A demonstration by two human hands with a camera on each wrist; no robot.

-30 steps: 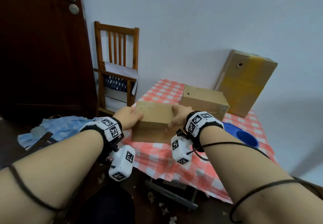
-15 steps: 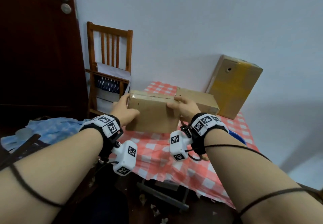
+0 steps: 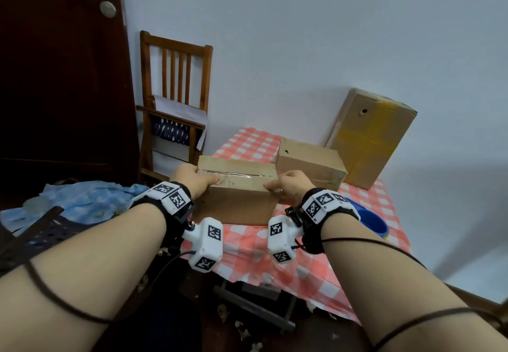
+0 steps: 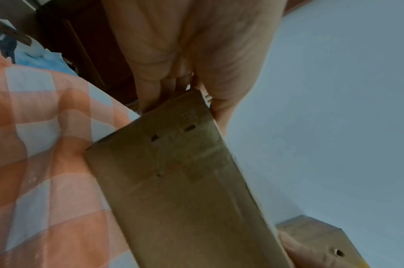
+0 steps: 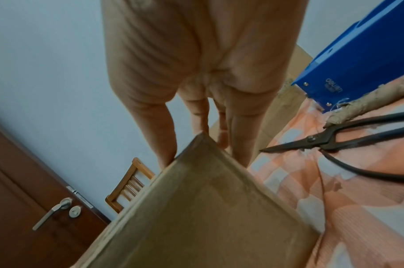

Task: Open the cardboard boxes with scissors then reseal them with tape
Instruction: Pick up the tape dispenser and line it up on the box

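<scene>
We hold the nearest cardboard box (image 3: 236,195) at the middle of the head view, one hand at each end. Our left hand (image 3: 192,180) grips its left end, thumb laid over the top edge and fingers curled behind it. Our right hand (image 3: 288,186) grips the right end the same way, thumb on top and fingers down the far side. The box sits at the near edge of the surface (image 3: 316,266), and a strip of clear tape runs along its top seam, so we judge it to be sealed and not yet cut.

The step in hand looks like placing this box ready for opening. Next we would need to free our right hand and reach for the scissors (image 5: 322,143), which lie on the cloth at the right of the right wrist view, blades pointing toward the box.

The surface wears a red and white checked cloth. Two more boxes wait behind: a low one (image 3: 310,163) just beyond ours, and a taller one (image 3: 371,140) with yellow tape, leaning on the pale wall. A blue object (image 3: 371,221) lies at the right edge. A wooden chair (image 3: 173,104) and a dark door (image 3: 63,77) fill the left.
</scene>
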